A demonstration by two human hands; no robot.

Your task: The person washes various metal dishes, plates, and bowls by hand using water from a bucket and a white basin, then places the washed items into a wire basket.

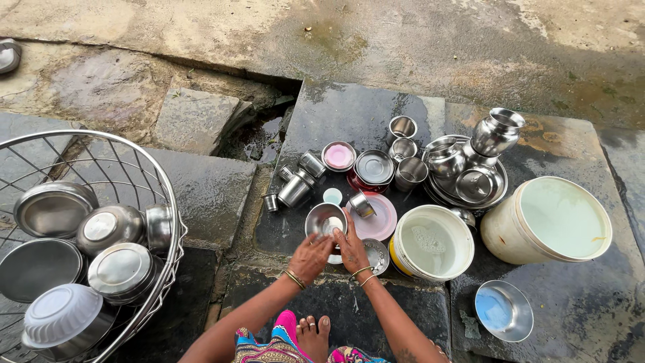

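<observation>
A small steel bowl (324,218) sits on the wet dark stone slab (349,117) in front of me. My left hand (310,256) grips the bowl's near rim. My right hand (351,246) is closed over something pale inside the bowl's right side; what it is cannot be made out. Just right of the hands lie a pink lid (380,223) with a small steel cup (361,205) on it and a small steel strainer (376,255). My bare foot (314,334) shows below.
Steel tumblers (294,191), cups, pots (496,132) and plates crowd the slab behind the bowl. Two buckets of water (430,242) (549,220) stand at right, with a steel bowl (503,310) near them. A wire basket (163,176) of steel vessels fills the left. A drain gap (259,138) lies beyond.
</observation>
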